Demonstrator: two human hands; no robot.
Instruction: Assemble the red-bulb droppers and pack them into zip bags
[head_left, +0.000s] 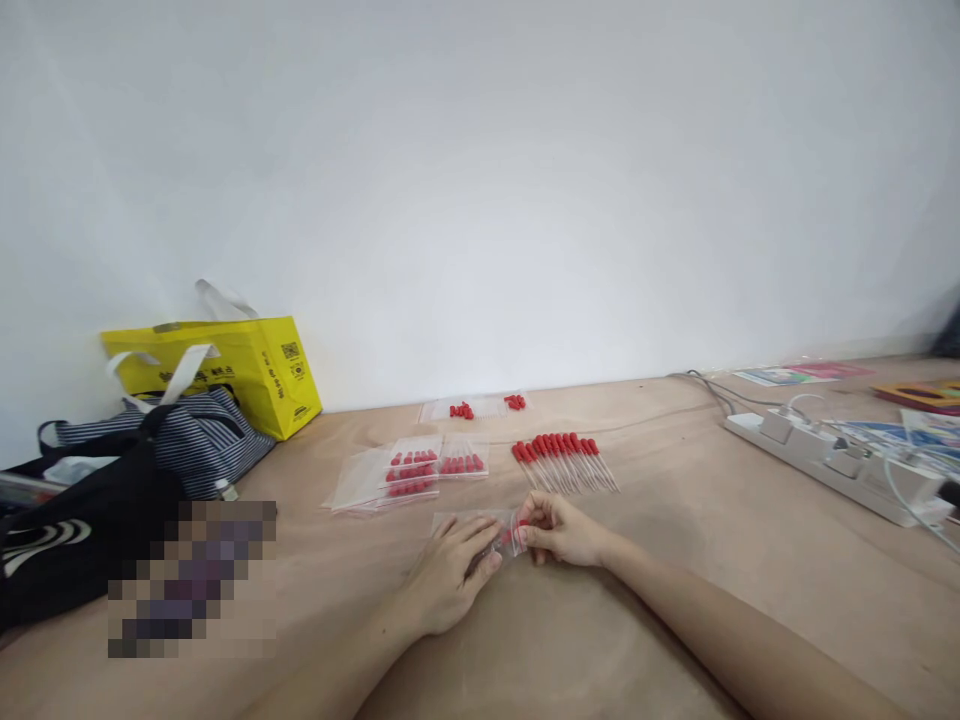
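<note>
In front of me lies a small clear zip bag (512, 540) with a bit of red showing inside near its mouth. My left hand (454, 572) rests over the bag, its fingers stretched forward and the thumb near the mouth. At the bag's right end my right hand (556, 530) pinches the edge between thumb and fingertips; what else those fingers cover is hidden. Just beyond the right hand, a row of loose red-tipped sticks (566, 460) is fanned out. Left of them are several clear bags (412, 472) with red-tipped sticks in them.
More bagged red-tipped sticks (472, 410) lie by the wall. On the left are a yellow bag (289, 375), a striped bag (217, 440) and a black bag (82, 545), with a blurred patch nearby. A white power strip (840, 465) with cables stands right, near colourful printed sheets (802, 373).
</note>
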